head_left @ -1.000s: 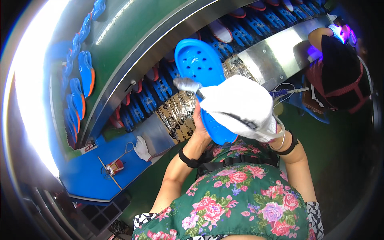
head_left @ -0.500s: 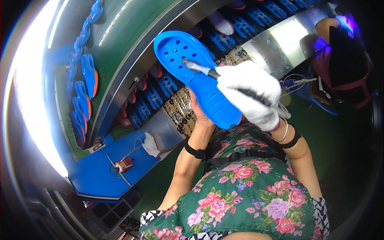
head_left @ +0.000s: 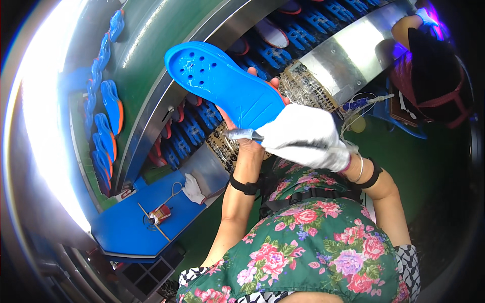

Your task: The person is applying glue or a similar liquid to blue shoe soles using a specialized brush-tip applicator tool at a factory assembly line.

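A bright blue shoe sole [head_left: 225, 83], with a cluster of round holes at its far-left end, lies tilted across my bare left hand [head_left: 246, 146]. My left hand supports it from beneath; fingertips show past its right edge and the palm is mostly hidden. My right hand [head_left: 305, 139], in a white glove, is closed round a brush [head_left: 239, 134] with a dark handle and pale bristles. The bristles are just beyond the sole's near end, over my left wrist; I cannot tell whether they touch anything.
Blue soles with orange edges [head_left: 112, 106] stand on a green conveyor [head_left: 146, 48] at left. Below its metal rim, a rack holds blue parts [head_left: 194, 129]. A blue table [head_left: 126, 222] bears a red pot [head_left: 160, 214] and a white glove [head_left: 193, 189]. Another person [head_left: 429, 76] is at far right.
The sole has shifted left and tilted flatter. My right hand has drawn the brush from the holed end toward me, down past the near end.
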Tool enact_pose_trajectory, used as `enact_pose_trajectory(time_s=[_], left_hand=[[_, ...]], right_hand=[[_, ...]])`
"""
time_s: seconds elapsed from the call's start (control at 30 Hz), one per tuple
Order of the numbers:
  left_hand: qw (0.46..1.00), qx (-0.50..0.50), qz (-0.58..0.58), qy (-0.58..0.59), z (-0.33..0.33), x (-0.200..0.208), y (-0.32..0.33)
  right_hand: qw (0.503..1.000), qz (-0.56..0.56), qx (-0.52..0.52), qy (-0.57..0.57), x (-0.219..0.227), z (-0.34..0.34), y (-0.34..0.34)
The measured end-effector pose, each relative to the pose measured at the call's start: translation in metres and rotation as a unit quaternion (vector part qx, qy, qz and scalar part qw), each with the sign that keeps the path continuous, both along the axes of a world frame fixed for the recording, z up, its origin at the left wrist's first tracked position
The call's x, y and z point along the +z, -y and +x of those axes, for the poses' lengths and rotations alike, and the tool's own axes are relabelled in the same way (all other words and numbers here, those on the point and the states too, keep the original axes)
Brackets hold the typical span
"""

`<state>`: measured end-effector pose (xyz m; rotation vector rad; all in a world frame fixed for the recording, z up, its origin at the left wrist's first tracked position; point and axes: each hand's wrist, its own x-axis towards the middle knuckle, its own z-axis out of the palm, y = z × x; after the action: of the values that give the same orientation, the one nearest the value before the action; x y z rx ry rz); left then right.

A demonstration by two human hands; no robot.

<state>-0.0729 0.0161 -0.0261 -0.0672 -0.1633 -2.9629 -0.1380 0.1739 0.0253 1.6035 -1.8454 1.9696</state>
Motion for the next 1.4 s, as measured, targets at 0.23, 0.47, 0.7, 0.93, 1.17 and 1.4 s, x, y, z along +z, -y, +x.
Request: enact_pose_trajectory(time_s=[0.23, 0.47, 0.7, 0.93, 1.17, 1.4], left_hand=[[0.998, 0.0, -0.056, 0.002, -0.004, -0.003, 0.01], [0.997, -0.002, -0.059, 0.054, 0.001, 0.0, 0.019], [0.991, -0.054, -0.109, 0.052, 0.008, -0.009, 0.034], [0.985, -0.152, -0.081, 0.029, 0.01, -0.008, 0.043], [0.972, -0.222, -0.073, -0.003, 0.005, -0.001, 0.057], [0.952, -0.188, -0.228, 0.082, 0.011, 0.009, 0.056]], right_hand=[[0.998, 0.025, 0.012, -0.061, -0.001, 0.008, -0.001], [0.999, 0.027, 0.023, 0.001, -0.007, -0.003, -0.007], [0.993, 0.061, 0.034, 0.092, -0.011, -0.006, -0.005], [0.969, 0.063, 0.144, 0.193, -0.013, 0.002, -0.009], [0.991, 0.051, 0.076, -0.102, -0.02, 0.01, -0.008], [0.99, 0.046, 0.13, -0.005, -0.009, 0.005, -0.014]])
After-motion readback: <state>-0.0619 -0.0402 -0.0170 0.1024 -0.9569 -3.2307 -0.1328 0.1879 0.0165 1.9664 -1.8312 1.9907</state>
